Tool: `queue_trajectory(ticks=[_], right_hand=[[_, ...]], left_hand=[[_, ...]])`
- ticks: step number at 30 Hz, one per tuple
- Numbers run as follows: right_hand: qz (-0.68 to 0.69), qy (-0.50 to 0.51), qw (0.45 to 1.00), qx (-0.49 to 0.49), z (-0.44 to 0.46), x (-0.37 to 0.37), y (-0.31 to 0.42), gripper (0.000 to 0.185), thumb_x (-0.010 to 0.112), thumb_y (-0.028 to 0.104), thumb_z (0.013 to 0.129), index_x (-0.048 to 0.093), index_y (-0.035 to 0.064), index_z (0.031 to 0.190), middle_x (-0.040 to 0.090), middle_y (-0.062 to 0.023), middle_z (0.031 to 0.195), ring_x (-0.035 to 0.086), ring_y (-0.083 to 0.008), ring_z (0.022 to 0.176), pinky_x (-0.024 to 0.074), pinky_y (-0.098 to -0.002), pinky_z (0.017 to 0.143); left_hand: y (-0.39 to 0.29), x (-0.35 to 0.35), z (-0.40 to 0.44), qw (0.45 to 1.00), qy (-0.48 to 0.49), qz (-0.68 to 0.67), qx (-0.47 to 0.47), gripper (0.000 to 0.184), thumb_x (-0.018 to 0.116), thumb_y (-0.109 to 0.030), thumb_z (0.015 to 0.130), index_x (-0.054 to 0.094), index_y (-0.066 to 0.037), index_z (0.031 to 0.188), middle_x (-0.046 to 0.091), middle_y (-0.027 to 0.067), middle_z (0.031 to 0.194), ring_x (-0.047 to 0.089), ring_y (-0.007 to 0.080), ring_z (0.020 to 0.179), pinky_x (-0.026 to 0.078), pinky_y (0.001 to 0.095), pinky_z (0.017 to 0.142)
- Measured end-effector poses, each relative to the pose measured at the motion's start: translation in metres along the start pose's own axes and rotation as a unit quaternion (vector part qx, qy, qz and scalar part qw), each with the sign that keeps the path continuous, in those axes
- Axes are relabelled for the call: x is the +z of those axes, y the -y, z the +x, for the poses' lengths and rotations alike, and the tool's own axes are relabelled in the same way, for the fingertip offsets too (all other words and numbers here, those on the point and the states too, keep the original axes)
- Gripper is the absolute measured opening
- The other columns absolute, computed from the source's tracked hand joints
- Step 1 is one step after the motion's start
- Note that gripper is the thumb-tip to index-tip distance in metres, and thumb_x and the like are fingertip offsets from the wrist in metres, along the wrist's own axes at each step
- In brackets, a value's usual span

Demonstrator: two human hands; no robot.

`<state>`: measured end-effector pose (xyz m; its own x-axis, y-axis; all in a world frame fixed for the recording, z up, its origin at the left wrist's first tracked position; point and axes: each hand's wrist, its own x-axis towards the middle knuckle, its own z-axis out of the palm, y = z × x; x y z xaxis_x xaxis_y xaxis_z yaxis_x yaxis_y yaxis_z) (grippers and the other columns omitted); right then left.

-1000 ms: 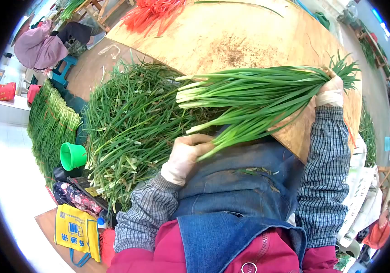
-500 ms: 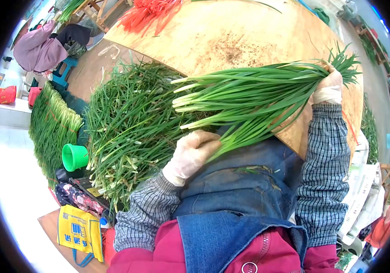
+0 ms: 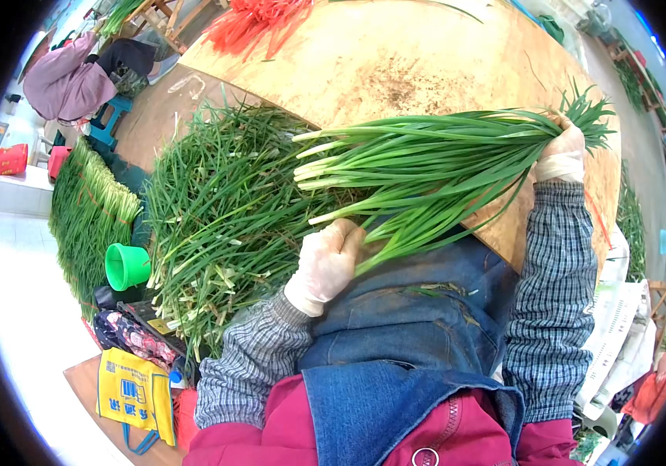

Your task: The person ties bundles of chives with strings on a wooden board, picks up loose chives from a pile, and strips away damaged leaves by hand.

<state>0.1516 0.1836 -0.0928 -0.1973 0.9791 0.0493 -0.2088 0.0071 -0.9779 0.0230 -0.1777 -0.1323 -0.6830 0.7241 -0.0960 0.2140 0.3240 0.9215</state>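
One bunch gathered, right grip clamped on its leafy end! Left grip curls by stems, pinch unclear; beyond it, loose heap remains, neat stack seemingly done.

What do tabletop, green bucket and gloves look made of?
Tabletop: probably plywood, matte; pale, flat face with dirt stains.
Green bucket: likely plastic, smooth; one even bright colour.
Gloves: thin latex or vinyl, can't tell which; whitish, semi-translucent, wrinkled.
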Motion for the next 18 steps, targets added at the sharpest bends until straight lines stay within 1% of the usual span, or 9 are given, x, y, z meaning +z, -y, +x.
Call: queue_trajectory(ticks=[2,6,8,9,11,13,15,17,18], right_hand=[[0.06,-0.012,0.998,0.019,0.008,0.0,-0.005,0.02,0.045,0.012,0.087,0.06,-0.0012,0.084,0.059,-0.0071,0.07,0.055,-0.0183,0.058,0.0486,-0.0275,0.055],[-0.029,-0.028,0.999,-0.022,-0.001,0.005,0.0,0.019,0.044,0.011,0.086,0.059,-0.0012,0.083,0.059,-0.0065,0.07,0.055,-0.0173,0.057,0.0479,-0.027,0.053],[-0.072,-0.008,0.996,-0.045,0.003,0.0,-0.002,0.02,0.043,0.01,0.087,0.059,-0.0011,0.083,0.059,-0.0065,0.07,0.056,-0.0174,0.057,0.0478,-0.0268,0.053],[-0.068,-0.002,0.997,-0.046,0.008,-0.003,-0.004,0.02,0.042,0.01,0.087,0.059,-0.001,0.083,0.059,-0.0065,0.07,0.056,-0.0174,0.057,0.0478,-0.0267,0.053],[0.032,-0.01,0.999,-0.003,0.012,0.0,-0.002,0.02,0.041,0.009,0.087,0.058,-0.0014,0.083,0.058,-0.0054,0.068,0.054,-0.0163,0.056,0.0475,-0.0258,0.053],[-0.003,-0.019,1.0,-0.01,-0.001,0.011,0.009,0.019,0.042,0.008,0.087,0.058,-0.0015,0.082,0.057,-0.0044,0.067,0.053,-0.0158,0.055,0.0474,-0.0255,0.053],[0.023,-0.024,0.999,0.001,0.011,0.005,0.002,0.017,0.043,0.006,0.086,0.058,-0.0017,0.082,0.056,-0.0036,0.067,0.053,-0.0155,0.055,0.0477,-0.0255,0.053],[-0.029,-0.018,0.999,-0.012,0.001,0.008,0.01,0.017,0.043,0.006,0.085,0.058,-0.0016,0.081,0.056,-0.0037,0.068,0.053,-0.0154,0.056,0.0475,-0.0255,0.053],[-0.266,0.001,0.959,-0.098,-0.018,0.016,0.022,0.016,0.045,0.005,0.084,0.058,-0.0015,0.078,0.056,-0.0041,0.067,0.053,-0.0154,0.056,0.0459,-0.0251,0.051]], left_hand=[[0.012,-0.006,-0.003,0.989,-0.052,0.126,0.055,0.013,0.06,-0.012,0.081,0.059,0.0,0.081,0.06,0.0175,0.065,0.059,0.0331,0.055,0.049,0.0367,0.052],[0.051,-0.063,-0.027,0.944,-0.115,0.263,0.163,0.011,0.054,-0.009,0.085,0.058,-0.003,0.076,0.059,0.0133,0.061,0.057,0.0267,0.05,0.045,0.035,0.043],[0.092,-0.13,-0.047,0.94,-0.212,0.266,0.022,0.015,0.055,-0.009,0.084,0.054,-0.006,0.069,0.052,0.0097,0.055,0.05,0.0251,0.045,0.042,0.0332,0.043],[0.082,-0.165,-0.057,0.85,-0.214,0.481,0.035,0.012,0.055,-0.006,0.079,0.052,-0.007,0.067,0.049,0.0089,0.054,0.05,0.0256,0.047,0.042,0.0354,0.045],[0.089,-0.206,-0.075,0.658,-0.155,0.727,-0.118,0.003,0.052,-0.006,0.073,0.054,-0.008,0.071,0.055,0.0092,0.071,0.054,0.0257,0.062,0.044,0.0369,0.056],[0.055,-0.185,-0.06,0.716,-0.199,0.667,0.06,0.005,0.054,-0.009,0.073,0.056,-0.008,0.077,0.056,0.0099,0.078,0.054,0.0259,0.069,0.044,0.0369,0.061],[0.021,-0.127,-0.032,0.854,-0.195,0.432,0.216,0.011,0.06,-0.01,0.072,0.058,-0.007,0.082,0.055,0.0094,0.078,0.054,0.0258,0.072,0.044,0.0371,0.063],[0.001,-0.077,-0.004,0.905,-0.138,0.327,0.234,0.023,0.068,-0.016,0.072,0.061,-0.006,0.091,0.057,0.0084,0.081,0.054,0.0244,0.076,0.044,0.0354,0.067],[-0.012,-0.059,0.011,0.883,-0.142,0.365,0.26,0.023,0.068,-0.016,0.071,0.06,-0.006,0.09,0.057,0.0076,0.082,0.054,0.0243,0.077,0.044,0.0363,0.068]])
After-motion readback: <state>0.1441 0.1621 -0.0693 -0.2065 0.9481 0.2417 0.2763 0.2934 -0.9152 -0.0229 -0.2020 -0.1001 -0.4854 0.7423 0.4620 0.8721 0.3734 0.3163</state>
